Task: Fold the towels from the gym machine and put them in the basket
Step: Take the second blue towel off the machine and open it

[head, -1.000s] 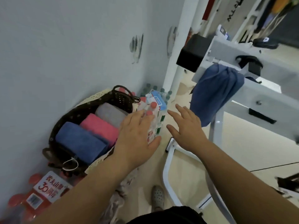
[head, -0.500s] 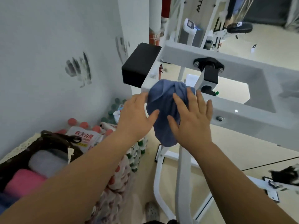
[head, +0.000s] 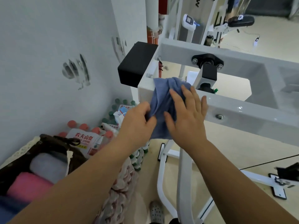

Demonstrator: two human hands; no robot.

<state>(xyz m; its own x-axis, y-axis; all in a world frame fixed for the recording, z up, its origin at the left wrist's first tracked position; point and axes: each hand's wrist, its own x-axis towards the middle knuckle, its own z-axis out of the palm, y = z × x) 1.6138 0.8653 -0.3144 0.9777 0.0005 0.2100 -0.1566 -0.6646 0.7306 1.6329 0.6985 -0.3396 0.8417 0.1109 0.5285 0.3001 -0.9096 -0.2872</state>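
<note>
Item: crumpled blue cloth towel (head: 163, 101), draped over the white metal frame bar of the gym machine (head: 252, 110); my left hand (head: 137, 122) pinches its left edge, my right hand (head: 187, 117) lies flat on it with fingers (head: 186, 92) spread. Item: dark brown woven basket (head: 53, 144), on the floor lower left by the wall, holding a rolled grey towel (head: 48, 167) and a rolled pink towel (head: 27, 186) side by side. Behind the basket: shrink-wrapped pack of red-capped water bottles (head: 87, 139).
</note>
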